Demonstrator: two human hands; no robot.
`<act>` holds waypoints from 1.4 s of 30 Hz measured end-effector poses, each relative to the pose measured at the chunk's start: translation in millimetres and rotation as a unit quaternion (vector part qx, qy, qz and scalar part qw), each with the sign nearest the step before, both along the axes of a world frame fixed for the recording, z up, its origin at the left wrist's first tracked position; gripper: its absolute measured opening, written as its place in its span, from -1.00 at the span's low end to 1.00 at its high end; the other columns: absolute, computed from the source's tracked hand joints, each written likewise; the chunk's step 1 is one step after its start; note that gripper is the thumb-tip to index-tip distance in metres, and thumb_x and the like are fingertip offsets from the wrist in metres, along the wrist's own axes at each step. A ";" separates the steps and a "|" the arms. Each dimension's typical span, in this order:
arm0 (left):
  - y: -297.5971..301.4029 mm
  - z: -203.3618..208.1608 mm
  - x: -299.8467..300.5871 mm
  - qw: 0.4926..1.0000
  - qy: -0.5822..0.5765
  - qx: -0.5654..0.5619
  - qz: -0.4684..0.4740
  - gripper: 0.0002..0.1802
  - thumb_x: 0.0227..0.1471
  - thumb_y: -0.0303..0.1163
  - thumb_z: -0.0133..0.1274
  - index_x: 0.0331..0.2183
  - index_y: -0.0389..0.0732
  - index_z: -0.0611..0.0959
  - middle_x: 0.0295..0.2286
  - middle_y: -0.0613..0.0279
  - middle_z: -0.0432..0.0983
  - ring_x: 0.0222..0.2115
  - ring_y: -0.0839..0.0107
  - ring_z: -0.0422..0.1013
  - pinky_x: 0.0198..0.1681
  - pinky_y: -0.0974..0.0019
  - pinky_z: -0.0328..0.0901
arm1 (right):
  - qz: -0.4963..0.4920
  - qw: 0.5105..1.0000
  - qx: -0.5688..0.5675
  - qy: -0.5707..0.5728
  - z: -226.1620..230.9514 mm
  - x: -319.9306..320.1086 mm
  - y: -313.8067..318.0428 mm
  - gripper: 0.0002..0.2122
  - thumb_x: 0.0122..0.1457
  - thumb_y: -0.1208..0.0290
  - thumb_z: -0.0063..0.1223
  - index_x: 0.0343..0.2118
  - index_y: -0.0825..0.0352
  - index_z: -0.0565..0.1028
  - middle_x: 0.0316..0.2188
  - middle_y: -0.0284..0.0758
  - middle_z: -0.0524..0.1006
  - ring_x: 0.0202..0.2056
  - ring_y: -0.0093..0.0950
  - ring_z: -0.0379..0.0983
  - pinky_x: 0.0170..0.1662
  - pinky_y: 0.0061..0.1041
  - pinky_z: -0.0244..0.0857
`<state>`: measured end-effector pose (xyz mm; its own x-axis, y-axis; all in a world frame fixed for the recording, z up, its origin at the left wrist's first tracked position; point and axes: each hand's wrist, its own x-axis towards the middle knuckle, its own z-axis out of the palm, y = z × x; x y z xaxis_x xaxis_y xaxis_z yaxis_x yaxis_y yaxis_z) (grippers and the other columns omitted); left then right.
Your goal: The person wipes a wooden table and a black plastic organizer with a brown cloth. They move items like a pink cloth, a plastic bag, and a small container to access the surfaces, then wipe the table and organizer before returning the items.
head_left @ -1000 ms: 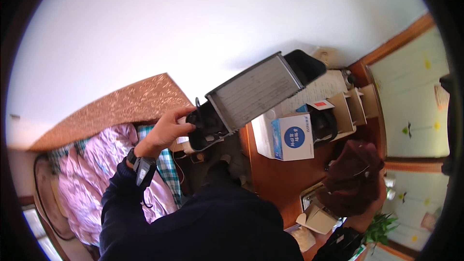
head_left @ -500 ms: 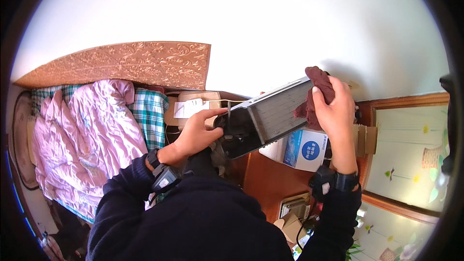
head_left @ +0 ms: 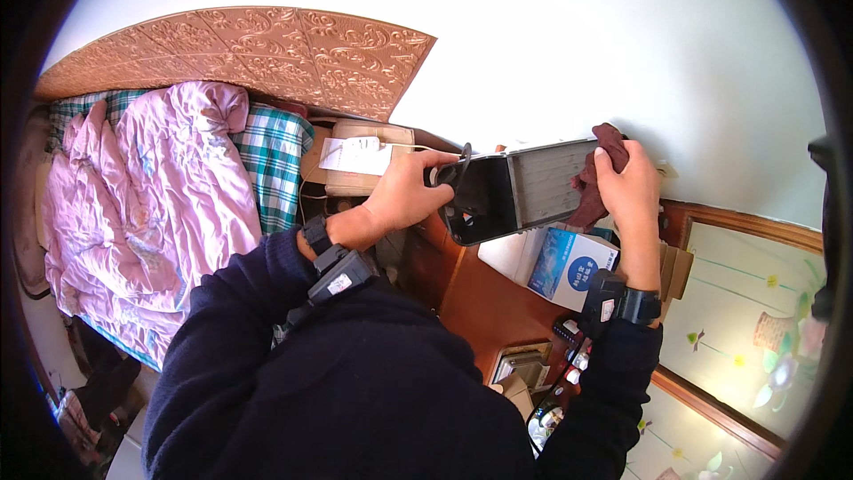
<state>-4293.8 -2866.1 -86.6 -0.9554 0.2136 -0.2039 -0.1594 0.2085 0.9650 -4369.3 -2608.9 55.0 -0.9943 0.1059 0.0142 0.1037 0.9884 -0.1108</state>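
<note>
Raised in front of me is a long, flat device [head_left: 546, 188] with a glossy black left part, a grey panel and a pale upper edge. What kind of device it is, I cannot make out. My left hand [head_left: 410, 191] is closed on its left end, beside a dark curved strap or loop [head_left: 464, 167]. At the other end my right hand [head_left: 629, 182] grips a crumpled dark red cloth [head_left: 593, 180], pressed against the panel and its edge. The cloth covers part of the panel's right end.
Below the device stands a wooden desk [head_left: 475, 302] with a blue and white box [head_left: 573, 267]. A bed with a pink quilt [head_left: 169, 213] lies to the left, near a cardboard box [head_left: 378, 180]. A wood-framed panel [head_left: 742, 320] is at the right, a white wall [head_left: 551, 53] ahead.
The device has swung to a flatter slant, its left end shifting right. My left hand went along with it. The cloth and my right hand sit slightly further right, and the whole view has turned.
</note>
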 end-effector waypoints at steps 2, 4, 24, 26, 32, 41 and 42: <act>-2.0 0.8 -5.4 1.000 0.014 0.010 -0.005 -0.50 -0.13 -0.51 0.04 -0.05 -0.32 0.58 -0.16 0.02 0.57 -0.15 0.30 0.51 -0.11 0.36 0.40 | -0.024 0.999 -0.032 -0.007 5.5 1.4 5.3 -0.69 0.11 0.23 0.08 -0.18 0.35 0.50 -0.25 -0.06 0.57 -0.17 -0.10 0.49 -0.08 -0.24 0.34; -3.7 2.7 -9.0 1.000 0.009 0.000 -0.020 -0.50 -0.14 -0.49 0.05 -0.05 -0.32 0.58 -0.16 0.00 0.57 -0.14 0.27 0.50 -0.05 0.34 0.37 | -0.046 0.998 -0.021 0.031 13.9 6.4 11.4 -0.68 0.12 0.23 0.07 -0.16 0.35 0.49 -0.25 -0.05 0.56 -0.16 -0.10 0.49 -0.07 -0.24 0.34; 5.2 18.4 -14.1 0.999 0.002 -0.029 -0.030 -0.50 -0.17 -0.42 0.08 -0.09 -0.32 0.61 -0.25 -0.06 0.60 -0.19 0.18 0.54 -0.06 0.28 0.37 | 0.173 0.980 0.053 -0.086 -9.8 54.5 -67.3 -0.74 0.08 0.32 0.06 -0.34 0.47 0.42 -0.31 -0.05 0.47 -0.37 -0.14 0.55 -0.30 -0.28 0.48; 4.9 20.8 -14.2 0.999 0.012 -0.033 -0.033 -0.50 -0.17 -0.41 0.09 -0.09 -0.32 0.61 -0.23 -0.08 0.59 -0.16 0.15 0.53 -0.03 0.27 0.35 | 0.209 0.975 0.006 -0.076 -13.8 56.3 -58.3 -0.74 0.05 0.35 0.08 -0.28 0.43 0.41 -0.28 -0.06 0.46 -0.32 -0.13 0.53 -0.27 -0.25 0.47; 2.2 27.9 -15.7 0.998 -0.014 -0.034 -0.057 -0.49 -0.17 -0.39 0.09 -0.09 -0.32 0.61 -0.23 -0.08 0.59 -0.17 0.16 0.53 -0.04 0.28 0.35 | 0.080 0.996 0.022 -0.033 -10.0 16.3 -1.7 -0.74 0.04 0.39 0.07 -0.18 0.27 0.42 -0.19 -0.13 0.45 -0.17 -0.10 0.48 -0.09 -0.19 0.39; 6.1 18.3 -19.3 0.999 0.007 -0.006 -0.047 -0.55 -0.12 -0.52 0.04 -0.09 -0.39 0.59 -0.25 0.08 0.59 -0.32 0.47 0.52 -0.30 0.42 0.44 | 0.090 0.993 0.044 -0.064 -6.8 15.8 -1.9 -0.76 0.01 0.46 0.04 -0.21 0.27 0.55 -0.10 -0.24 0.44 -0.19 -0.15 0.48 -0.13 -0.24 0.39; 6.3 17.0 -19.7 0.999 0.011 -0.009 -0.050 -0.55 -0.12 -0.53 0.03 -0.09 -0.39 0.59 -0.26 0.09 0.59 -0.32 0.48 0.51 -0.31 0.43 0.44 | 0.134 0.989 0.012 -0.058 -7.0 23.8 -8.0 -0.74 0.00 0.47 0.04 -0.20 0.27 0.55 -0.09 -0.25 0.44 -0.19 -0.16 0.48 -0.12 -0.25 0.39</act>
